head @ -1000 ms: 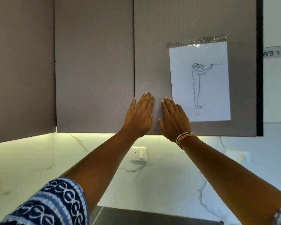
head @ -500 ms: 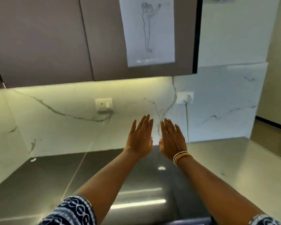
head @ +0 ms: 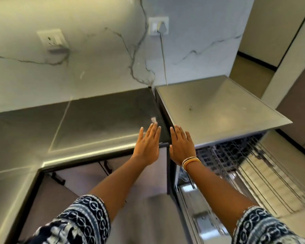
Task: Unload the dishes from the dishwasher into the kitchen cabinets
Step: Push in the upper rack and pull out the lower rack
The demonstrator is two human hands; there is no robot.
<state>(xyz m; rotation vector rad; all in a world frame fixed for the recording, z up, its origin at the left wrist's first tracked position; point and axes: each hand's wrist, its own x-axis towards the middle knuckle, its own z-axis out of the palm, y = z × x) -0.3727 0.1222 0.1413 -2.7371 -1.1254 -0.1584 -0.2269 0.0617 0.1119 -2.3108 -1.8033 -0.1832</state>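
Hands out flat in front of me, nothing in either, prob just free and ready before I reach down. My left hand (head: 148, 147) floats over the dark counter (head: 88, 124) edge, fingers straight and close together; my right hand (head: 181, 147), bangles (head: 190, 162) on the wrist, is just beside it w/ fingers slightly spread, arms stretched fwd. Dishwasher (head: 224, 111) sits at 3 o'clock, door down, rack (head: 236, 155) pulled out. Can't tell what dishes are in it, too blurry.

Dishwasher rack (head: 236, 155) motion-blurred, contents unreadable; dishwasher door (head: 209, 217) cut by bottom edge; right hand (head: 181, 147) hides rack corner.
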